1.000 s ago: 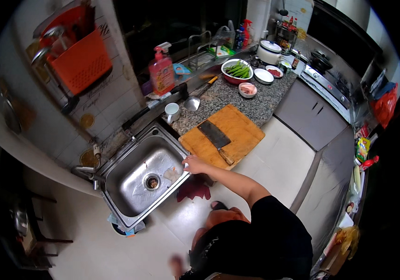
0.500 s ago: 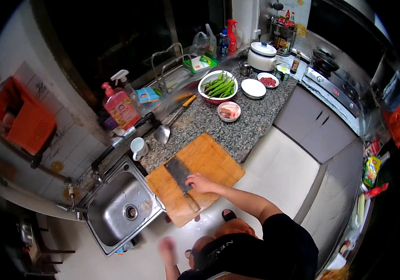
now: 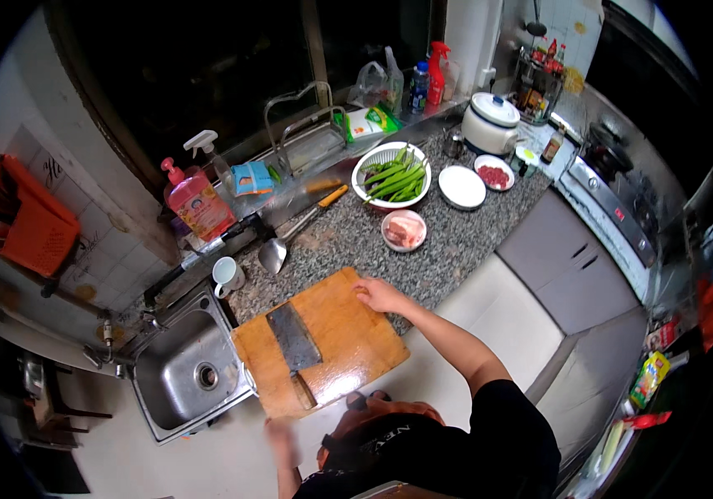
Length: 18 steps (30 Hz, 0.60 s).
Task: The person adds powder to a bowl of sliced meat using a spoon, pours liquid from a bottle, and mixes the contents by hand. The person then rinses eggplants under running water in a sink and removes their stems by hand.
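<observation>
My right hand [image 3: 377,293] rests with fingers spread on the far right corner of a wooden cutting board [image 3: 356,353], which lies on the granite counter beside the sink [image 3: 175,378]. A steel cleaver [image 3: 294,337] lies flat on the board's left half, handle toward me, a hand's width left of my right hand. My left hand [image 3: 278,434] hangs low by my body in front of the counter, blurred; nothing shows in it.
Beyond the board stand a pink bowl of meat [image 3: 404,229], a colander of green beans [image 3: 391,175], a white plate [image 3: 462,187] and a white pot [image 3: 490,123]. A ladle [image 3: 277,249] and white mug [image 3: 225,273] lie near the sink. The stove [image 3: 614,179] is at right.
My right hand went from the sink's edge, past the cleaver, to the board's far right corner. The view swung right, bringing the bowls closer to centre.
</observation>
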Each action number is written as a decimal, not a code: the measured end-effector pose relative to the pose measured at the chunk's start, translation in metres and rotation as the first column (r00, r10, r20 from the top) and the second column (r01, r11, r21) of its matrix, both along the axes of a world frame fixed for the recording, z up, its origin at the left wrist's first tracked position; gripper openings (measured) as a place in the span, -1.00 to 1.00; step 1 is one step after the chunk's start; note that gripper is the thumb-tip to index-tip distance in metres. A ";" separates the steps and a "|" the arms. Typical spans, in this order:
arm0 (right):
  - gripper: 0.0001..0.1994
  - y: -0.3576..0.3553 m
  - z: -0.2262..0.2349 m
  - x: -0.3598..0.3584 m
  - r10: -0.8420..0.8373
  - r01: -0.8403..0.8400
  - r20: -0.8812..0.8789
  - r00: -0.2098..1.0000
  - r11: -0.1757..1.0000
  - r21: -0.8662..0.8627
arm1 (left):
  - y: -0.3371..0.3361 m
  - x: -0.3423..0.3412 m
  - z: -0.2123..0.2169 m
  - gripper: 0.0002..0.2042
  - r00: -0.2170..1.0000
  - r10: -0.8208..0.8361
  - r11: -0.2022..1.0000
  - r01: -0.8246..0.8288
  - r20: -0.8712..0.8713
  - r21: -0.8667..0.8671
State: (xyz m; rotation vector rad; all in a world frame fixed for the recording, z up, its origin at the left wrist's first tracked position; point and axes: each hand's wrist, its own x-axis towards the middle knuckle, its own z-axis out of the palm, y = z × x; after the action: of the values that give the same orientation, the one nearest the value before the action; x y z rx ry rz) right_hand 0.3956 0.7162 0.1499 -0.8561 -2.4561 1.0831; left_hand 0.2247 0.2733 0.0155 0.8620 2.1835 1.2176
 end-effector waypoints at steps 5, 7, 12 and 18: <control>-0.80 0.089 0.003 0.021 -0.111 0.110 -0.111 0.988 0.994 -0.015 | 0.007 0.025 0.007 -0.73 0.997 0.025 0.977 -0.039 -0.072 -0.208; -0.81 0.139 -0.009 0.021 -0.166 0.169 -0.034 0.986 0.974 0.148 | 0.008 0.033 -0.022 -0.76 0.828 0.206 0.978 -0.162 0.521 -0.130; -0.83 0.245 -0.011 0.001 -0.210 0.218 -0.160 0.965 0.975 0.035 | 0.104 0.096 0.040 -0.82 0.071 0.379 0.743 -0.618 0.923 -0.257; -0.79 0.357 -0.002 -0.033 -0.277 0.275 -0.019 0.961 0.945 0.176 | 0.129 0.126 0.006 -0.76 0.194 0.534 0.564 -0.807 0.823 -0.175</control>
State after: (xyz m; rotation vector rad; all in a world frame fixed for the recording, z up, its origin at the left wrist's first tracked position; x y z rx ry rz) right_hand 0.3621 1.0734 0.1483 -1.1052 -2.3054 0.7524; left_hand 0.3505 0.4022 0.0211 -0.7426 1.5016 1.8822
